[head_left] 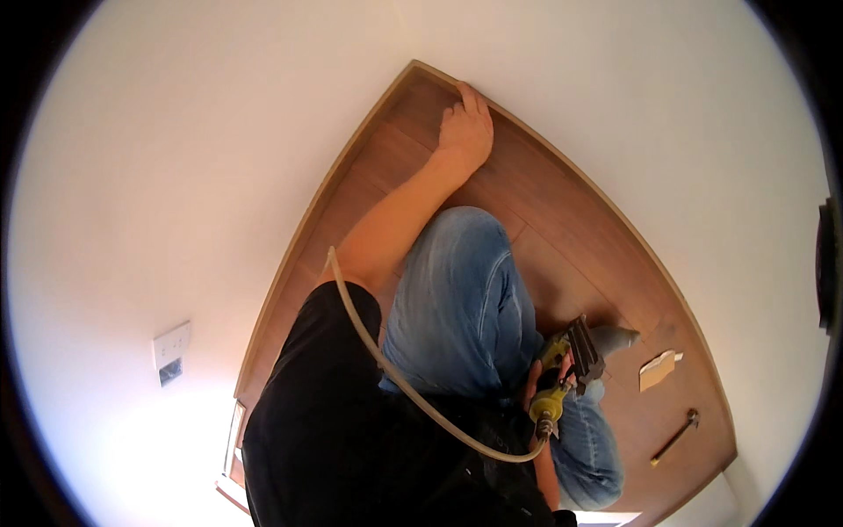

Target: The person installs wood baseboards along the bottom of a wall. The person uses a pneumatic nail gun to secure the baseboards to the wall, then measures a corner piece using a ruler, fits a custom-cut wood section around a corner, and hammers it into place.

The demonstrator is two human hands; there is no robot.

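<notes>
At the top, my left hand (465,130) presses its fingertips on a wooden baseboard (562,166) just right of the wall corner, fingers partly bent, not wrapped round it. Low on the right, beside my jeaned knee, my right hand (537,382) grips a yellow and black nail gun (582,351), most of the hand hidden by the tool. A clear air hose (395,376) runs from the tool's fitting in a loop across my black shirt and up over my left arm.
Brown plank flooring (386,149) lies between white walls. A hammer (674,437) and a torn piece of cardboard (657,371) rest on the floor at the right. A white socket plate (171,342) is on the left wall. A dark object (825,263) is at the far right rim.
</notes>
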